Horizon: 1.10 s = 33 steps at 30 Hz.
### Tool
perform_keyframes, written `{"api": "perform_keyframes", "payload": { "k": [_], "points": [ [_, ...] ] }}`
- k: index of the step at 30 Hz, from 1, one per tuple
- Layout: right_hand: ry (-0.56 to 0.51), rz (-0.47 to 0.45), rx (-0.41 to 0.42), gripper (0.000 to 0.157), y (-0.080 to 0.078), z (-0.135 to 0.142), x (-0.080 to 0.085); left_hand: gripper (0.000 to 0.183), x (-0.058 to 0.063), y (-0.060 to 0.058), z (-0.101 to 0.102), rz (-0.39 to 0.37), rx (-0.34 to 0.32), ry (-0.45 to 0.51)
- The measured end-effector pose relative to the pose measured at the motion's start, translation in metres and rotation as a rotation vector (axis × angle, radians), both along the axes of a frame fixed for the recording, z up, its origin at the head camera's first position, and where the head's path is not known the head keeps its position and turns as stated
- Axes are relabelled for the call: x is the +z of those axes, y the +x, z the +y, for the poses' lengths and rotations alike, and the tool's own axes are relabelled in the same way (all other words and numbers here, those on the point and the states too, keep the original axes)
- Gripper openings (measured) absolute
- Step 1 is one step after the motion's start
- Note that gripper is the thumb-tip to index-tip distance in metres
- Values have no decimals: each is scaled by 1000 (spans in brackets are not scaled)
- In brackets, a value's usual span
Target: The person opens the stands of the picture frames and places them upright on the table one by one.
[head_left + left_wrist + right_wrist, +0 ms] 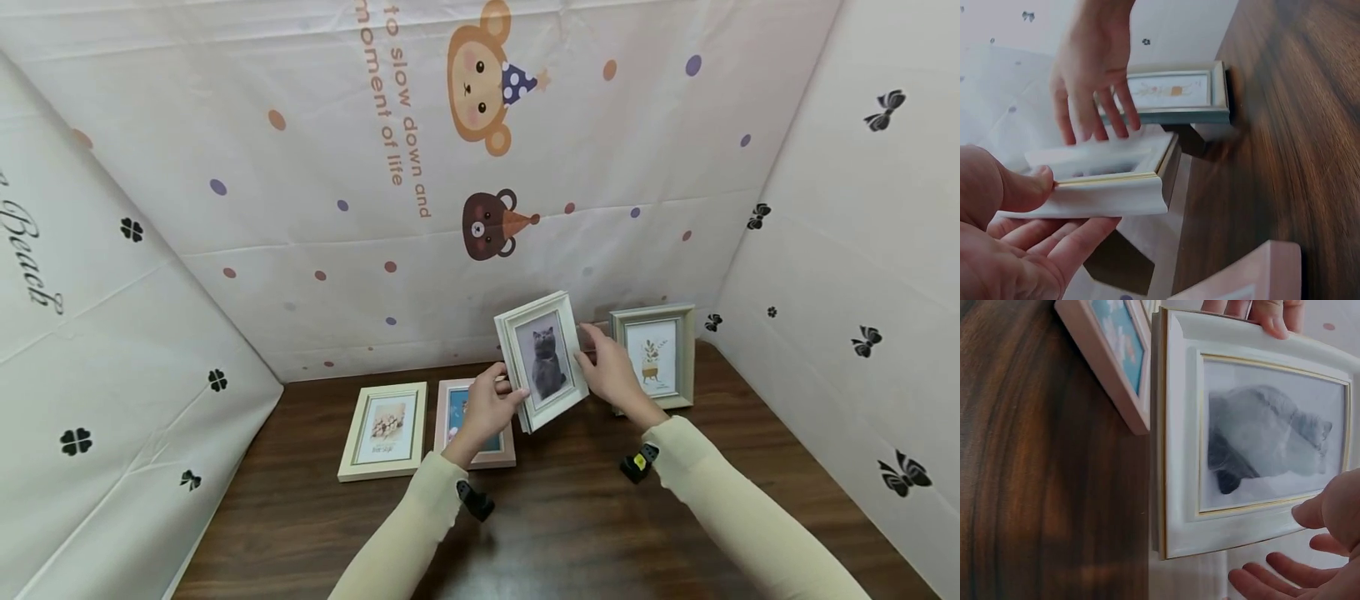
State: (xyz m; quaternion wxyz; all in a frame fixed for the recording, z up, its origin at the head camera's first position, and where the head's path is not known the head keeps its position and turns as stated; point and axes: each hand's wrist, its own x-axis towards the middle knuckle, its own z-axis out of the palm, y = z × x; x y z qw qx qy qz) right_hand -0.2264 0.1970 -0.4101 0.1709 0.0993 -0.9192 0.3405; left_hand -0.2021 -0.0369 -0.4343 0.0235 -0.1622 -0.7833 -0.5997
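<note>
A white picture frame (pixel 543 358) with a grey cat photo is held up, tilted, close to the back wall. My left hand (pixel 489 410) grips its left side, thumb on the front and fingers behind, as the left wrist view shows. My right hand (pixel 611 367) is at the frame's right side with fingers spread and straight; in the right wrist view its thumb (pixel 1310 512) overlaps the front border. A dark support leg (pixel 1119 262) hangs from the held frame's back. Behind my left hand, a pink frame (pixel 495 459) with a blue picture is partly hidden.
A cream frame (pixel 347 454) lies left of the pink one on the dark wooden table (pixel 555 533). To the right stands a grey-green frame (pixel 686 354) with a plant picture, near my right hand. Printed cloth walls (pixel 360 300) enclose the back and both sides.
</note>
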Motion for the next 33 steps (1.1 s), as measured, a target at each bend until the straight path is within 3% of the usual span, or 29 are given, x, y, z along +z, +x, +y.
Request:
{"api": "perform_keyframes", "payload": {
  "k": [4, 8, 17, 25, 33],
  "points": [
    [-10, 40, -22, 46, 2, 2, -7, 36, -3, -1, -4, -77, -40, 52],
    [-16, 78, -40, 41, 2, 2, -9, 47, -3, -1, -5, -100, -62, 63],
    [-22, 68, -66, 41, 2, 3, -11, 33, -4, -3, -5, -75, -68, 46],
    [-14, 67, -103, 37, 1, 4, -16, 35, -9, -15, -1, -17, 12, -55],
    [-16, 78, -194, 30, 1, 4, -18, 44, -12, -28, 6, -32, 105, -145]
  ]
}}
